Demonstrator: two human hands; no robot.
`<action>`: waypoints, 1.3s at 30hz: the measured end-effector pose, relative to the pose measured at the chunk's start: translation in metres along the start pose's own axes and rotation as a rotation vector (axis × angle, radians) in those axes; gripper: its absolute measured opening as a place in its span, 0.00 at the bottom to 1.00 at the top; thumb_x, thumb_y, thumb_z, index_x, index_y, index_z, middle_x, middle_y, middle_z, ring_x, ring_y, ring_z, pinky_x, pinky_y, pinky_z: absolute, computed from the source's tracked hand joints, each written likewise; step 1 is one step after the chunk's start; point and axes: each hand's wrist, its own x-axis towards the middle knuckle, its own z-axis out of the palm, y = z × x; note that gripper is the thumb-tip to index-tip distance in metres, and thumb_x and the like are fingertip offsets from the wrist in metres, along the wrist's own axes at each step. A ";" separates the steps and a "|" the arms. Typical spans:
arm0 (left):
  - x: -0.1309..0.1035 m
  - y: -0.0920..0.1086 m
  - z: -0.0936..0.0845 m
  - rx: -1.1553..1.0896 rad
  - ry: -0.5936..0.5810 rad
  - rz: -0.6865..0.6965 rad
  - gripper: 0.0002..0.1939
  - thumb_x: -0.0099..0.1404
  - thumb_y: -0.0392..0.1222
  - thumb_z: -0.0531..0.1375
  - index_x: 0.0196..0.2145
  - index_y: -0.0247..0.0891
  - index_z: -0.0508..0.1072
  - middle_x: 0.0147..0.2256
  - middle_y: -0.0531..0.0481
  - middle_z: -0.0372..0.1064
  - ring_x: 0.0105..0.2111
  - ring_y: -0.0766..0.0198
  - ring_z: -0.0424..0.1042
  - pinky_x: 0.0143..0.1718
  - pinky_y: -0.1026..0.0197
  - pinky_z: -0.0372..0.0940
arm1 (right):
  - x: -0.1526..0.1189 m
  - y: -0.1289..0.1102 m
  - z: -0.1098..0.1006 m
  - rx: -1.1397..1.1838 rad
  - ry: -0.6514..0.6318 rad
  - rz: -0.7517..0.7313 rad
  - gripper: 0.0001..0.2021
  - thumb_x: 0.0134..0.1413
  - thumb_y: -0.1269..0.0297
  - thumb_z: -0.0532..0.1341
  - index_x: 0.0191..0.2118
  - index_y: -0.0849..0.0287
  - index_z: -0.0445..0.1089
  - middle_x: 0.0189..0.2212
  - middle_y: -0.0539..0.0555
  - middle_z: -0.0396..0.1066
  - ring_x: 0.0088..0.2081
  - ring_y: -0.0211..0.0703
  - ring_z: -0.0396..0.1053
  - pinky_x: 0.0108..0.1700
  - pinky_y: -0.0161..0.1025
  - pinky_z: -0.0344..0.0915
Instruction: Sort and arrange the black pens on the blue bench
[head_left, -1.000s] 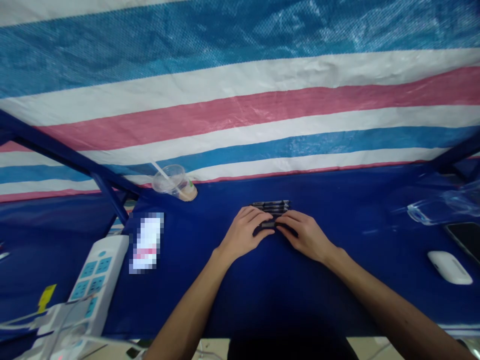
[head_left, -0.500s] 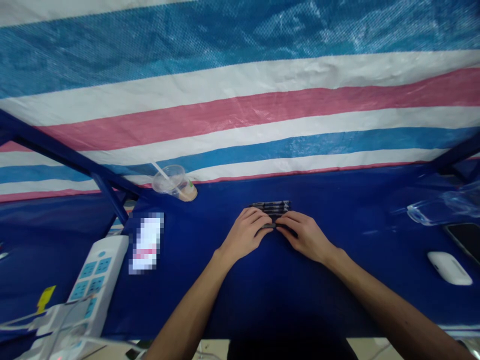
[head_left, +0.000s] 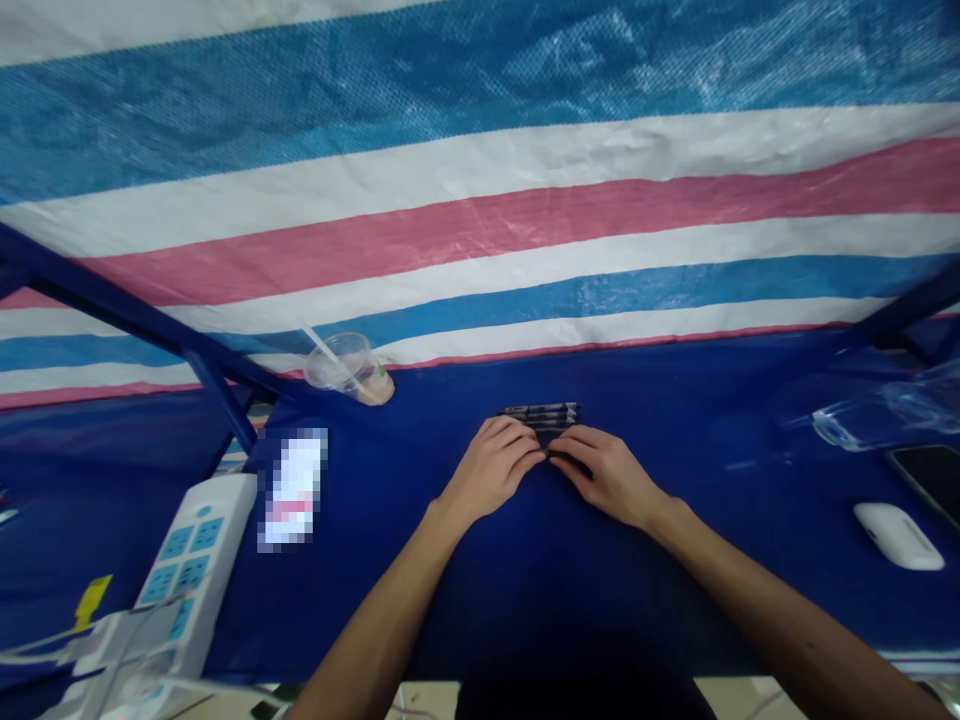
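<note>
Several dark pens (head_left: 551,412) with patterned barrels lie side by side on the blue table (head_left: 645,400), just beyond my hands. My left hand (head_left: 495,465) has its fingers curled and pressed together at the near side of the row. Facing it, my right hand (head_left: 604,470) is closed with thumb and fingers pinched on a thin dark pen, of which only a small part shows. The fingertips of both hands almost meet. What lies under my left fingers is mostly hidden.
A tilted plastic cup (head_left: 352,370) with a straw lies back left. Nearer are a blurred-out bright screen (head_left: 296,490) and a white power strip (head_left: 195,560). On the right are a clear plastic container (head_left: 862,418), a dark phone (head_left: 930,478) and a white case (head_left: 896,535).
My fingertips have come slightly closer together, and less of the near dark pen shows between them. The row of pens has hardly moved.
</note>
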 end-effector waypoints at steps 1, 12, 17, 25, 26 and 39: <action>0.000 0.000 -0.001 0.001 0.006 0.000 0.08 0.75 0.43 0.58 0.45 0.41 0.77 0.46 0.48 0.77 0.50 0.57 0.72 0.55 0.50 0.65 | 0.000 0.000 0.000 0.004 0.000 -0.001 0.08 0.69 0.67 0.58 0.48 0.56 0.74 0.43 0.57 0.76 0.43 0.49 0.76 0.48 0.48 0.74; 0.000 0.001 -0.001 0.015 0.029 0.011 0.10 0.76 0.42 0.57 0.39 0.39 0.77 0.44 0.47 0.76 0.48 0.57 0.71 0.55 0.49 0.64 | 0.000 -0.002 0.000 0.025 0.010 0.000 0.09 0.70 0.67 0.58 0.50 0.55 0.74 0.43 0.57 0.77 0.43 0.49 0.76 0.47 0.48 0.74; 0.001 0.001 -0.002 0.020 0.043 0.007 0.12 0.77 0.42 0.56 0.40 0.38 0.78 0.43 0.47 0.77 0.48 0.57 0.71 0.54 0.49 0.64 | 0.000 -0.003 0.001 0.003 0.034 -0.038 0.11 0.71 0.66 0.57 0.52 0.53 0.75 0.44 0.58 0.77 0.43 0.48 0.76 0.47 0.47 0.74; 0.000 -0.003 -0.002 0.009 0.057 -0.010 0.12 0.77 0.42 0.54 0.41 0.39 0.78 0.42 0.47 0.77 0.48 0.58 0.71 0.54 0.50 0.65 | 0.001 0.007 0.000 -0.082 0.105 -0.060 0.09 0.70 0.66 0.59 0.49 0.54 0.76 0.42 0.56 0.78 0.41 0.48 0.75 0.42 0.47 0.66; 0.000 -0.003 -0.002 0.011 0.066 -0.007 0.12 0.77 0.41 0.55 0.40 0.39 0.77 0.42 0.47 0.77 0.47 0.58 0.71 0.53 0.50 0.65 | 0.002 0.008 -0.001 -0.089 0.119 -0.059 0.08 0.70 0.66 0.59 0.48 0.54 0.76 0.42 0.56 0.78 0.41 0.48 0.75 0.42 0.47 0.65; -0.001 -0.011 -0.005 0.061 0.322 -0.114 0.06 0.73 0.45 0.61 0.44 0.41 0.75 0.38 0.50 0.77 0.40 0.59 0.73 0.49 0.50 0.65 | 0.004 0.019 -0.016 -0.194 0.312 0.059 0.07 0.68 0.67 0.60 0.46 0.54 0.75 0.42 0.56 0.75 0.42 0.49 0.74 0.45 0.49 0.64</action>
